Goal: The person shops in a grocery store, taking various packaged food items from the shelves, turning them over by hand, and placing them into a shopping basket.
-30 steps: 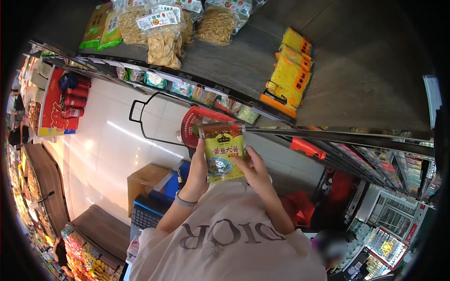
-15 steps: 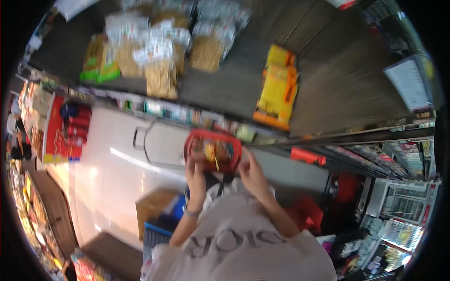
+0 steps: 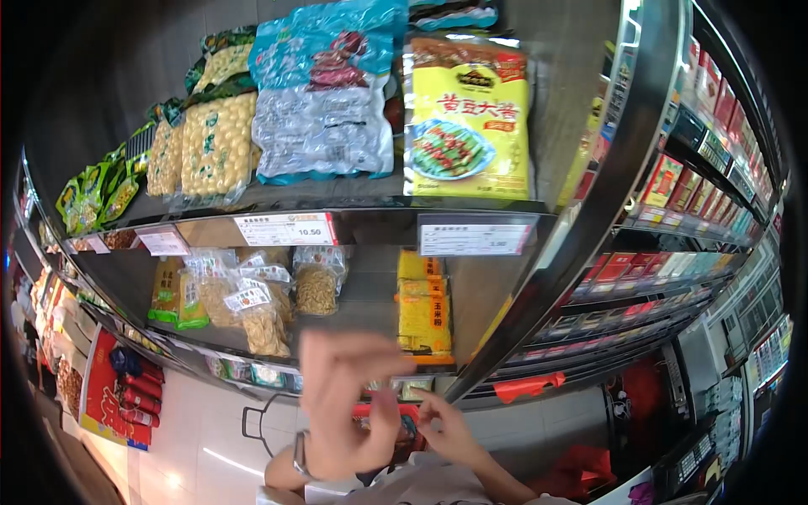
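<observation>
My left hand [image 3: 347,408], with a band on its wrist, is raised in front of the lower shelf. It is blurred, its fingers bent and apart from the thumb, and I see nothing in it. Lower and to the right is my right hand [image 3: 444,433], its fingers loosely curled and apart, with nothing visible between them. Behind both hands, a red basket [image 3: 408,411] shows only in part. A thin dark handle [image 3: 246,422] stands out to its left. Nearest above my hands are yellow packets [image 3: 424,316] and clear bags of dry tan food [image 3: 265,328] on the lower shelf.
The upper shelf holds a yellow sauce pouch [image 3: 468,118], a blue-and-white bag [image 3: 324,101] and bags of pale round beans [image 3: 217,143]. Price tags [image 3: 286,230] line its edge. A dark upright post [image 3: 581,219] separates it from racks of small boxes [image 3: 665,181] at right.
The view has tilted up, bringing the upper shelf and its price tags into sight. My left hand has risen away from the red basket's outline, toward the shelf. My right hand stays low.
</observation>
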### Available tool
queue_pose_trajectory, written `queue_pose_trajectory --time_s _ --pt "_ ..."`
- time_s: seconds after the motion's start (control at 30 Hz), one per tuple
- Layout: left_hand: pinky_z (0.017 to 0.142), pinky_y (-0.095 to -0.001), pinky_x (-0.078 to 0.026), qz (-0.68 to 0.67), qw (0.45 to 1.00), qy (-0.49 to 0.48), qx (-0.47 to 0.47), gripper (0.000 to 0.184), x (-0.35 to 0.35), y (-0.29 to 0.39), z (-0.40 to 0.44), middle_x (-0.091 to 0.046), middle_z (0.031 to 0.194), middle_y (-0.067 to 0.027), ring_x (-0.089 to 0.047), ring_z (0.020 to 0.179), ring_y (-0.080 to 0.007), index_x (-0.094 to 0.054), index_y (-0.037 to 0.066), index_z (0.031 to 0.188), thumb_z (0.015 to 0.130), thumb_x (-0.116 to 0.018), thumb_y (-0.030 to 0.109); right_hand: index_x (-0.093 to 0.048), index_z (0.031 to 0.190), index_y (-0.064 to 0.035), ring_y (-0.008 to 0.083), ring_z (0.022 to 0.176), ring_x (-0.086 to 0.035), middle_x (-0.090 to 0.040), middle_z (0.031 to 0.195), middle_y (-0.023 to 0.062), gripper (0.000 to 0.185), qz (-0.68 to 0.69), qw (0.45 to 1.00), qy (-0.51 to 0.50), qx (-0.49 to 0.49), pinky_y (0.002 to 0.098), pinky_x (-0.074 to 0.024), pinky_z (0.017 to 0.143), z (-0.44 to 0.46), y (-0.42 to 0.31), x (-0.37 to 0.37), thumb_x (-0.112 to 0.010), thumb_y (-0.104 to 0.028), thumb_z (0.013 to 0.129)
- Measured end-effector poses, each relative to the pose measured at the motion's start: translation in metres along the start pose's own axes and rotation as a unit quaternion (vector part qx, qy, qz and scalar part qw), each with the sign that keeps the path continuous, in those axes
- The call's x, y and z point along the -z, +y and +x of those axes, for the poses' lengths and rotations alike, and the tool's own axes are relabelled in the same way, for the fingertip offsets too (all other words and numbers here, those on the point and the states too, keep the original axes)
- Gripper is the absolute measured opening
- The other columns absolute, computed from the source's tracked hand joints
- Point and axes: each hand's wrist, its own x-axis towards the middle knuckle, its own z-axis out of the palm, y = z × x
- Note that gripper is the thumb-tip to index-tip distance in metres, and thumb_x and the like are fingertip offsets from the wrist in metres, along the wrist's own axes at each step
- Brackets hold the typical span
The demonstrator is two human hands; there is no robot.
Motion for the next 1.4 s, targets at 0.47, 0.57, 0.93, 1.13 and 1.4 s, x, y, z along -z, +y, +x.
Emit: queue_pose_trajectory --time_s 0.47,0.57,0.93,1.13,1.4 --pt "0.066 -0.0406 -0.046 0.161 0.983 0.073 0.041 0.041 -0.041 -0.019 0.134 -0.062 0.079 -0.0126 -0.060 0.072 -0.0294 -0.053 -0.003 0.122 0.089 -0.067 0.017 -0.046 0.134 0.0041 0.0117 0.075 -0.053 -0.053 0.087 0.0061 0.053 -0.019 0.940 0.185 0.285 0.0244 -0.0450 0.070 0.036 -0.140 0.080 -0.056 0.008 0.083" --pt "0.065 -0.0294 -0.044 0.113 0.986 0.036 0.114 0.047 -0.041 -0.006 0.139 -0.057 0.076 -0.0079 -0.052 0.070 -0.0133 -0.046 -0.007 0.129 0.097 -0.062 0.023 -0.052 0.129 0.0027 0.0170 0.082 -0.056 -0.056 0.100 0.0125 0.049 -0.068 0.912 0.222 0.339 0.0272 -0.0482 0.070 0.051 -0.174 0.085 -0.058 0.006 0.080" --pt "0.057 -0.0271 -0.032 -0.120 0.977 -0.009 0.177 0.030 -0.038 -0.011 0.175 -0.039 0.071 0.0015 -0.033 0.068 -0.0071 -0.045 0.004 0.080 0.100 -0.054 0.023 -0.054 0.122 -0.0019 0.0188 0.080 -0.058 -0.057 0.103 0.0106 0.046 -0.107 0.888 0.235 0.382 0.0296 -0.0483 0.065 0.106 -0.207 0.077 -0.064 0.003 0.077" --pt "0.059 -0.0271 -0.032 -0.118 0.989 0.092 0.001 0.024 -0.053 -0.017 0.176 -0.037 0.070 -0.0008 -0.032 0.068 -0.0078 -0.040 0.003 0.079 0.100 -0.049 0.012 -0.053 0.121 -0.0018 0.0175 0.078 -0.059 -0.058 0.098 0.0090 0.045 -0.094 0.899 0.236 0.356 0.0291 -0.0476 0.063 0.109 -0.200 0.074 -0.064 0.003 0.078" --pt "0.073 -0.0285 -0.045 0.207 0.913 0.334 -0.111 0.017 -0.029 -0.006 0.096 -0.053 0.098 -0.0100 -0.055 0.088 -0.0162 -0.053 -0.001 0.107 0.099 -0.052 0.014 -0.052 0.127 -0.0002 0.0107 0.075 -0.053 -0.053 0.092 0.0046 0.047 0.010 0.943 0.172 0.283 0.0236 -0.0439 0.064 0.075 -0.175 0.090 -0.067 -0.004 0.083"
